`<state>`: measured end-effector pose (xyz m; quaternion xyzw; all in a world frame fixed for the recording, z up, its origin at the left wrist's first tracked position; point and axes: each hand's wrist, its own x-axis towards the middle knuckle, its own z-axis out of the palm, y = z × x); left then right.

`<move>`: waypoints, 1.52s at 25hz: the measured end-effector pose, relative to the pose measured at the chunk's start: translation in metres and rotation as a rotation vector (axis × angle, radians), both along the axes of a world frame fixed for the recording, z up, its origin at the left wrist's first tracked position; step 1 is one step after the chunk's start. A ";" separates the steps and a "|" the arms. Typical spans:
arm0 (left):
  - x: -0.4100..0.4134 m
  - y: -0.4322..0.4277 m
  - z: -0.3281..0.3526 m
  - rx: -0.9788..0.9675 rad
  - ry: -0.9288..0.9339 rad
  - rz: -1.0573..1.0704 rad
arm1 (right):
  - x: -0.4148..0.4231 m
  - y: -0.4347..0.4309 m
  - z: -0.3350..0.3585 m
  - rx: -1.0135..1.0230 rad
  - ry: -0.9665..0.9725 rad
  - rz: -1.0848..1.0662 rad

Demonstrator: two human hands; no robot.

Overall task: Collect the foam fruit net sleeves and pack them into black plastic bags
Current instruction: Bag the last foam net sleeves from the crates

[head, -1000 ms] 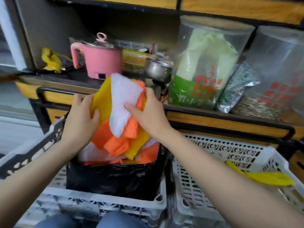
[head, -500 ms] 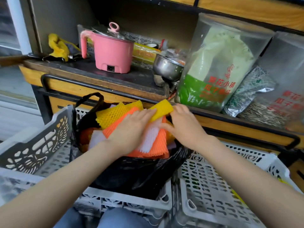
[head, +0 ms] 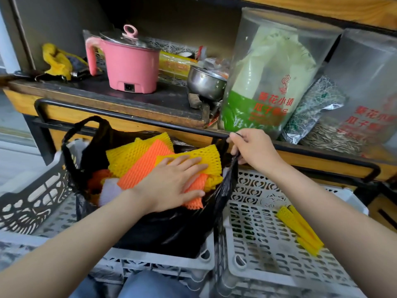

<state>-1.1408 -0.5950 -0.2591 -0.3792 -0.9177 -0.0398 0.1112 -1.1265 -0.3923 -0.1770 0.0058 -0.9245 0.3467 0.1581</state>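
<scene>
A black plastic bag stands in the left white crate, stuffed with yellow, orange and white foam net sleeves. My left hand lies flat on top of the sleeves, fingers straight, pressing them down. My right hand pinches the bag's right handle and holds it up at the bag's right edge. The bag's left handle stands up free. A few yellow foam sleeves lie in the right white crate.
A wooden shelf with a black rail runs right behind the bag. On it stand a pink electric pot, a steel pot, a yellow cloth and large bags of seeds. My knee is below.
The bundle of sleeves went from held high down into the bag. My right hand left the sleeves and took the bag's right handle. My left hand now presses alone.
</scene>
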 end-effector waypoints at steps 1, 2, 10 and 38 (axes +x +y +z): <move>-0.003 -0.002 0.000 -0.026 -0.017 0.044 | 0.003 -0.005 0.000 -0.001 0.047 0.019; -0.006 -0.004 0.001 -0.058 -0.034 0.100 | 0.005 -0.011 0.000 -0.005 0.093 0.034; -0.054 0.003 -0.009 0.081 -0.406 0.447 | 0.005 -0.027 -0.005 -0.061 0.250 0.086; 0.007 0.218 0.007 0.079 0.304 -0.303 | 0.109 0.290 -0.138 0.325 -0.245 -0.355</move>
